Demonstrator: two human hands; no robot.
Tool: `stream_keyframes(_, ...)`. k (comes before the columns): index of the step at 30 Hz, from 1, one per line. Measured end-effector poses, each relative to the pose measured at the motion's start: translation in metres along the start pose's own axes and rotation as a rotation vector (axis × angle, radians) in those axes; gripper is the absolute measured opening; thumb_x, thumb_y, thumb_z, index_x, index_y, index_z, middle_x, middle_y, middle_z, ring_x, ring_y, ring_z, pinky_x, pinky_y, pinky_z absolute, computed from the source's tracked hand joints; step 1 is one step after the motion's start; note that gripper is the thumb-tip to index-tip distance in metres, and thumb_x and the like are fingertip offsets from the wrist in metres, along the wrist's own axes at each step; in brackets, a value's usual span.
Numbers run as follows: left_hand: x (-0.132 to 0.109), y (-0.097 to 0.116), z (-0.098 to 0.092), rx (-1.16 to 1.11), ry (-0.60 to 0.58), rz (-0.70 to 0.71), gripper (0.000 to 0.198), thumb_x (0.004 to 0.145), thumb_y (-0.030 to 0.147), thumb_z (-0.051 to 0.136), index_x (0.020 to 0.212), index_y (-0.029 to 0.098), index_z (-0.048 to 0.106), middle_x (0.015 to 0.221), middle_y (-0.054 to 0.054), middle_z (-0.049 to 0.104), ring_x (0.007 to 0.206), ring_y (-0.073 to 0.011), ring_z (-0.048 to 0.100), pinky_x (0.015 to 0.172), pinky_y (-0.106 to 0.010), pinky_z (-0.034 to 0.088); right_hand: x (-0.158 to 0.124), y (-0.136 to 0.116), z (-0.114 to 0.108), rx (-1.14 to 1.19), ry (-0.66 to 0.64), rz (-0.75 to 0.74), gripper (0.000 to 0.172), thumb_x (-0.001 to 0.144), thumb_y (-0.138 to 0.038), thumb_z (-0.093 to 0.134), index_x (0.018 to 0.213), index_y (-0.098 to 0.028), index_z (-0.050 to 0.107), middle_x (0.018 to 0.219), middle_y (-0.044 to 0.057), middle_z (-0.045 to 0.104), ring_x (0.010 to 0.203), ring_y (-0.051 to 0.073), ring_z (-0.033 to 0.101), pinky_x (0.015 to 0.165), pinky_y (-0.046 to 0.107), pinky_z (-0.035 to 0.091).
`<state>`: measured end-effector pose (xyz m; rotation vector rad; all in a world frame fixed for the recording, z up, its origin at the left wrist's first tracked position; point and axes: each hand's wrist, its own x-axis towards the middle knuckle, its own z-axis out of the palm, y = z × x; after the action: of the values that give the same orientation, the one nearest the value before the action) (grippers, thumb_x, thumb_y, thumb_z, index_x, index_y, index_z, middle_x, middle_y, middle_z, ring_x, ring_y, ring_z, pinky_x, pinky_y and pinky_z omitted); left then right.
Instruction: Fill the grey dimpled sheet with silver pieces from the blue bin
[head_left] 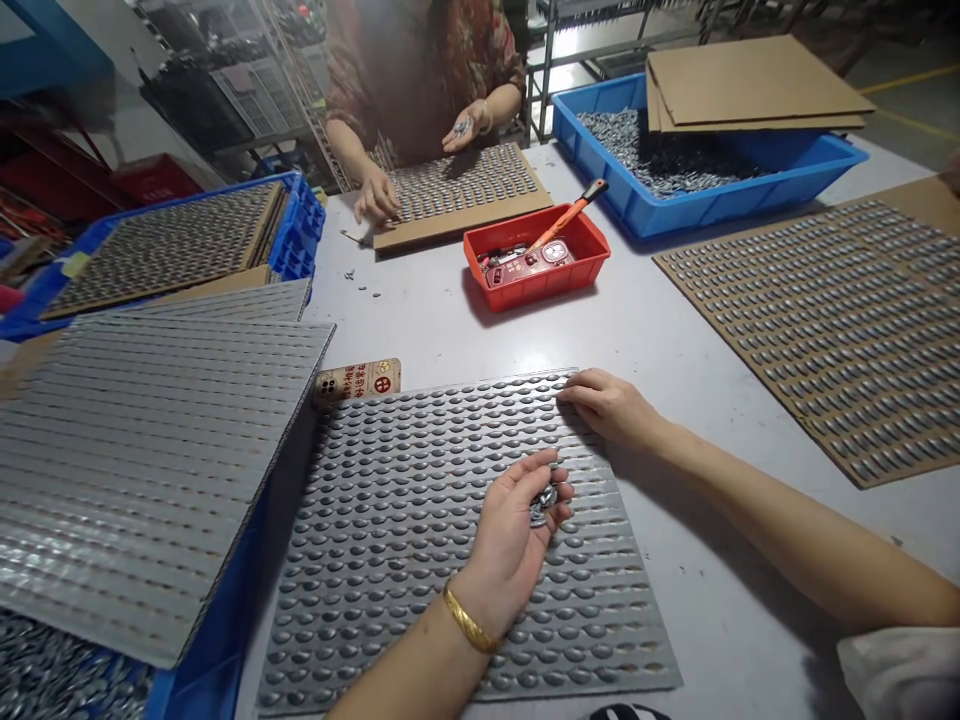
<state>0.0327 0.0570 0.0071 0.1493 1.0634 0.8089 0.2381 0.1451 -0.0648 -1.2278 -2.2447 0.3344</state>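
A slotted sheet (420, 520) filled with rows of small grey metal pieces lies flat on the table in front of me. My left hand (517, 530), with a gold bangle at the wrist, rests palm-up on the sheet, fingers curled around a small pile of loose metal pieces (543, 500). My right hand (611, 405) sits at the sheet's far right corner, fingers bent down and pinched on the top row; whether a piece is between them I cannot make out.
A stack of filled sheets (142, 470) leans on a blue crate at left. A red tray (536, 255) with tools, a blue bin (705, 160) of pieces under cardboard, another filled sheet (840, 320) at right. A person opposite fills a sheet (465, 190).
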Motion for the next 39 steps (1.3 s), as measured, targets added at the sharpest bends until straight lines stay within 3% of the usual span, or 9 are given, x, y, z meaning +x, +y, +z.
stream_keyframes(4, 0.001, 0.000, 0.001, 0.004, 0.021, 0.009, 0.018, 0.078, 0.015, 0.068, 0.094, 0.014, 0.061, 0.085, -0.006, 0.064, 0.071, -0.0113, 0.062, 0.060, -0.019, 0.048, -0.004, -0.026, -0.014, 0.216, 0.058, 0.084, 0.024, 0.093, -0.022, 0.049, 0.110, -0.020, 0.064, 0.102, 0.010, 0.065, 0.087, 0.020, 0.062, 0.071, 0.034, 0.053)
stream_keyframes(10, 0.008, -0.003, 0.002, 0.015, -0.031, 0.089, 0.021, 0.074, 0.017, 0.074, 0.090, 0.012, 0.063, 0.077, -0.002, 0.060, 0.064, -0.0066, 0.054, 0.055, -0.016, 0.043, -0.019, -0.077, -0.028, 0.703, -0.155, 0.241, 0.018, 0.090, -0.029, 0.058, 0.102, -0.020, 0.067, 0.088, 0.004, 0.067, 0.076, 0.014, 0.061, 0.062, 0.026, 0.049)
stream_keyframes(14, 0.009, -0.006, 0.002, 0.009, -0.029, 0.097, 0.024, 0.074, 0.017, 0.074, 0.096, 0.010, 0.065, 0.079, -0.003, 0.062, 0.066, -0.0067, 0.055, 0.055, -0.016, 0.042, -0.024, -0.085, -0.021, 0.825, -0.048, 0.388, 0.014, 0.088, -0.029, 0.060, 0.095, -0.019, 0.068, 0.085, 0.004, 0.068, 0.077, 0.015, 0.063, 0.065, 0.028, 0.051)
stream_keyframes(18, 0.007, -0.006, 0.003, 0.011, 0.003, 0.102, 0.021, 0.074, 0.016, 0.073, 0.091, 0.012, 0.063, 0.081, -0.004, 0.064, 0.067, -0.0081, 0.058, 0.057, -0.017, 0.044, -0.024, -0.088, -0.016, 0.894, 0.025, 0.380, 0.013, 0.087, -0.032, 0.063, 0.088, -0.020, 0.069, 0.085, 0.005, 0.065, 0.080, 0.017, 0.062, 0.068, 0.031, 0.053)
stream_keyframes(23, 0.008, -0.005, 0.004, 0.022, -0.022, 0.107, 0.016, 0.074, 0.018, 0.073, 0.085, 0.013, 0.063, 0.080, -0.004, 0.063, 0.070, -0.0099, 0.059, 0.058, -0.018, 0.045, -0.029, -0.089, -0.015, 0.827, 0.012, 0.338, 0.015, 0.092, -0.029, 0.056, 0.097, -0.022, 0.067, 0.093, 0.005, 0.067, 0.084, 0.017, 0.063, 0.070, 0.030, 0.054)
stream_keyframes(31, 0.008, -0.002, 0.005, 0.024, -0.069, 0.092, 0.019, 0.080, 0.023, 0.068, 0.094, 0.011, 0.071, 0.095, -0.008, 0.064, 0.076, -0.0118, 0.060, 0.067, -0.023, 0.051, -0.030, -0.079, -0.021, 0.498, -0.038, 0.077, 0.023, 0.095, -0.020, 0.047, 0.107, -0.021, 0.066, 0.094, 0.007, 0.069, 0.086, 0.017, 0.064, 0.075, 0.032, 0.054)
stream_keyframes(36, 0.004, 0.002, 0.005, -0.046, 0.045, 0.033, 0.025, 0.084, 0.020, 0.057, 0.104, 0.008, 0.066, 0.093, -0.013, 0.067, 0.075, -0.0161, 0.065, 0.069, -0.027, 0.054, -0.021, -0.051, -0.020, 0.318, 0.046, 0.105, 0.018, 0.094, -0.022, 0.049, 0.102, -0.021, 0.065, 0.092, 0.007, 0.069, 0.082, 0.017, 0.063, 0.069, 0.032, 0.052)
stream_keyframes(39, 0.002, 0.002, 0.003, -0.047, 0.056, 0.030, 0.023, 0.083, 0.015, 0.055, 0.104, 0.010, 0.062, 0.092, -0.013, 0.068, 0.072, -0.0167, 0.067, 0.068, -0.028, 0.054, -0.015, -0.028, -0.012, 0.193, 0.067, 0.110, 0.018, 0.093, -0.023, 0.049, 0.096, -0.021, 0.067, 0.091, 0.007, 0.068, 0.082, 0.019, 0.062, 0.071, 0.034, 0.051)
